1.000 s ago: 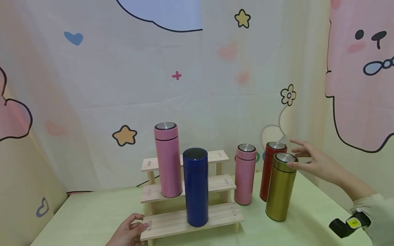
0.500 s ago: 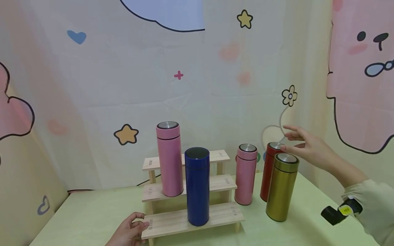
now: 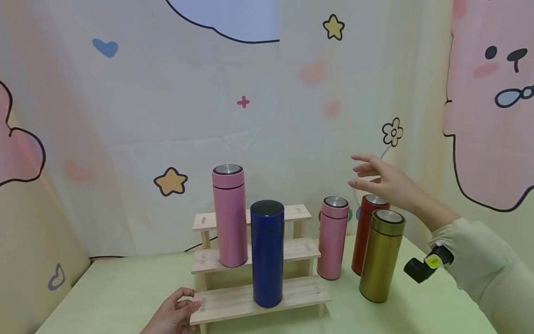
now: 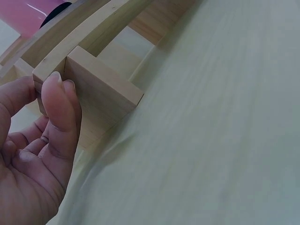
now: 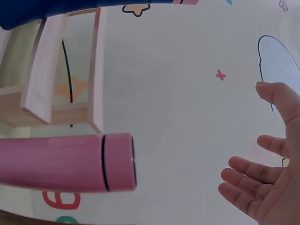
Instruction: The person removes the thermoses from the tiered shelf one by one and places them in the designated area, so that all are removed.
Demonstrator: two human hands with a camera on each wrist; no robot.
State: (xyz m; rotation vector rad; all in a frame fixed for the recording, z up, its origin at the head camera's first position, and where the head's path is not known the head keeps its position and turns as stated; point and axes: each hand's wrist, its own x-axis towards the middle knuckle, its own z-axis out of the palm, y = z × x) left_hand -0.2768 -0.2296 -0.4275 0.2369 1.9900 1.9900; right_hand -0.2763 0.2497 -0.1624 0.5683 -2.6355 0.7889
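Note:
My left hand (image 3: 172, 311) pinches the left end of the lowest step of a wooden three-step rack (image 3: 225, 301), thumb and finger on the board's corner in the left wrist view. A tall pink thermos (image 3: 229, 222) stands on the middle step, and a blue thermos (image 3: 267, 260) on the lowest one. My right hand (image 3: 381, 181) is in the air with fingers extended and apart, holding nothing. Below it are a red thermos (image 3: 365, 232) and a gold thermos (image 3: 383, 260). The shorter pink thermos (image 5: 70, 163) stands between these and the rack.
The pale green table (image 3: 125, 287) ends against a patterned cloth backdrop (image 3: 167, 102), with cloth on both sides as well. A black wrist camera (image 3: 429, 264) is strapped over the right sleeve (image 3: 479, 260).
My right hand has risen and moved left, away from the gold thermos lid, past the red one. The left hand stays on the rack and the bottles stand where they were.

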